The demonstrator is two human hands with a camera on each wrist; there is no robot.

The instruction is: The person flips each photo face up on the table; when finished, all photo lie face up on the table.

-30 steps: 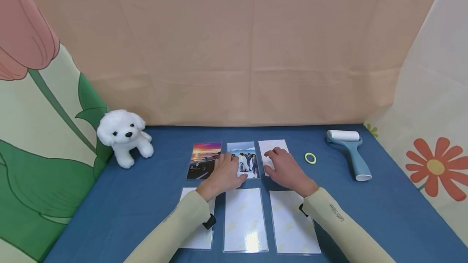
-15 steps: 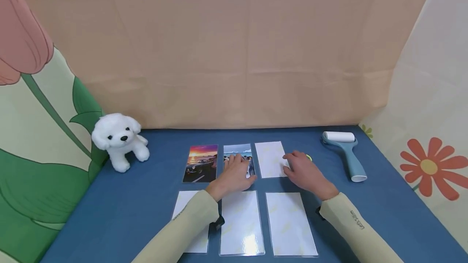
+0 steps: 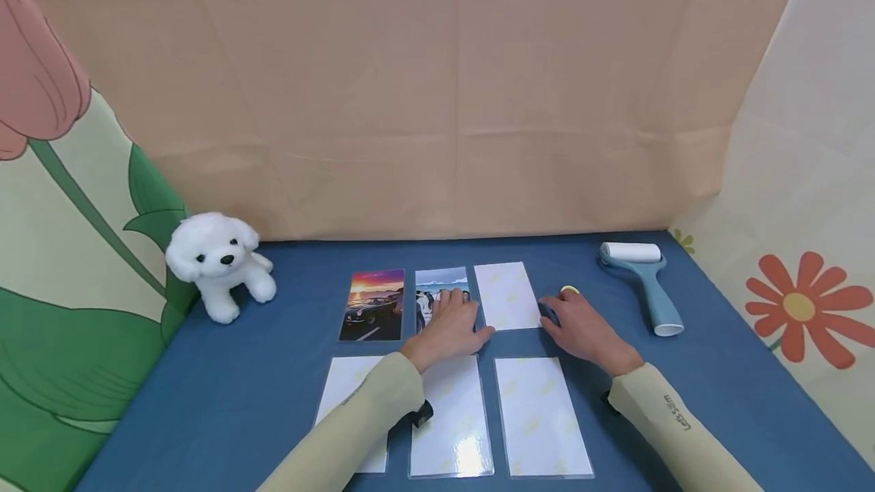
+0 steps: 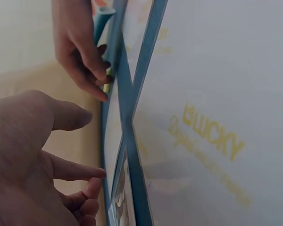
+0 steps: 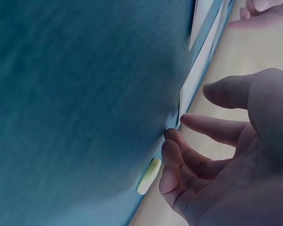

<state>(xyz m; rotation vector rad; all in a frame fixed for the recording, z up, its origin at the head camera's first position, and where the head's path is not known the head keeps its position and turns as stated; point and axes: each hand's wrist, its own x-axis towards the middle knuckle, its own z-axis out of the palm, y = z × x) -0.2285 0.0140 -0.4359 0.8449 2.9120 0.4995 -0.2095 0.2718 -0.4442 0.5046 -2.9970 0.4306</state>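
My left hand (image 3: pixel 447 329) reaches over the penguin photo (image 3: pixel 443 278), hiding much of it; its fingers are loosely extended and grip nothing. Left of that lies a photo of a car at sunset (image 3: pixel 372 306). A white card (image 3: pixel 506 296), blank apart from faint yellow print, lies at the right end of this back row. By that card's right edge is my right hand (image 3: pixel 589 334), its fingers relaxed and slightly bent. In the right wrist view the index fingertip (image 5: pixel 186 118) is close to the card's corner; whether it touches, I cannot tell.
Three white-backed sheets form the front row: left (image 3: pixel 349 386), middle (image 3: pixel 451 424) and right (image 3: pixel 543 416). A yellow-green ring (image 5: pixel 149 176) lies just beyond my right hand. A blue-handled lint roller (image 3: pixel 658 298) is at the back right, a white plush dog (image 3: pixel 219 260) at the left.
My right hand has moved off the white card to its right side, now partly covering the ring. The left hand has shifted right, uncovering the car photo. The head view has turned slightly.
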